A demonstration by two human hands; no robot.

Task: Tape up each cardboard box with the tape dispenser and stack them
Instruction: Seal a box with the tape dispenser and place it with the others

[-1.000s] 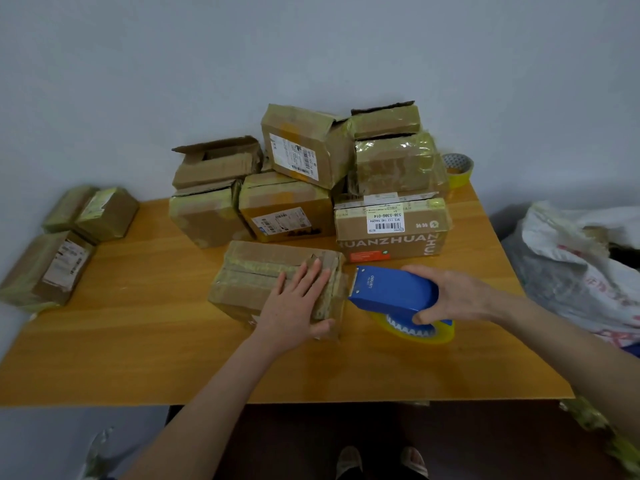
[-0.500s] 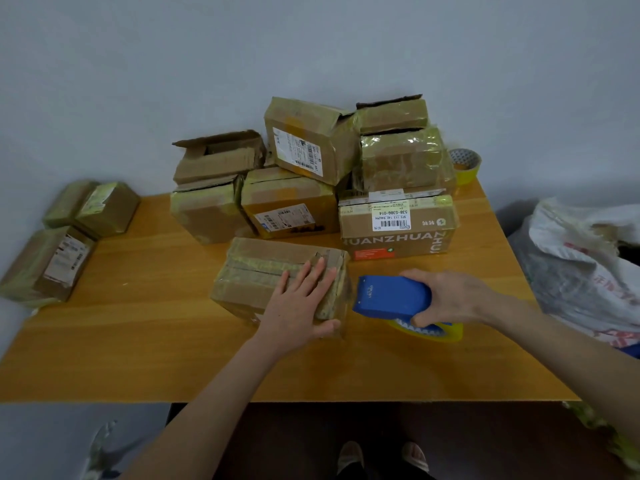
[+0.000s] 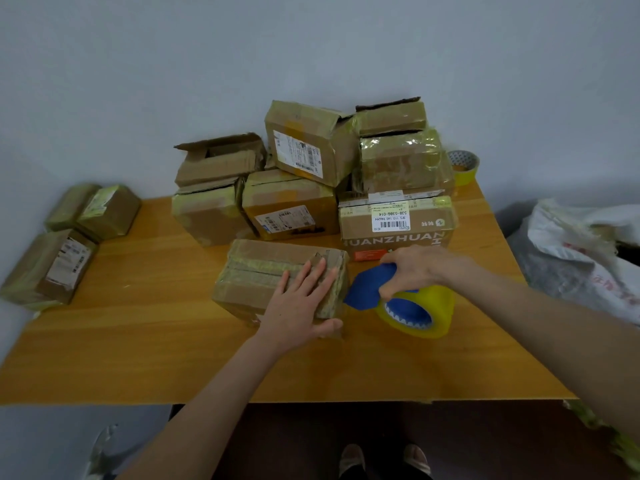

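Note:
A flat cardboard box (image 3: 266,271) with tape strips along its top lies at the middle of the wooden table (image 3: 138,341). My left hand (image 3: 301,306) presses flat on its right end, fingers straight and thumb at the near corner. My right hand (image 3: 422,268) grips the blue tape dispenser (image 3: 370,289) just right of the box, tilted so its yellowish tape roll (image 3: 419,313) faces me. The dispenser's front edge sits close to the box's right end.
Several cardboard boxes (image 3: 311,188) are piled at the back of the table, some with open flaps. Three taped boxes (image 3: 65,237) sit at the left edge. A spare tape roll (image 3: 464,164) stands at the back right. A white sack (image 3: 585,258) lies right of the table.
My right hand has turned the dispenser, lifting its rear so the tape roll now faces me. My left hand has stayed flat on the box.

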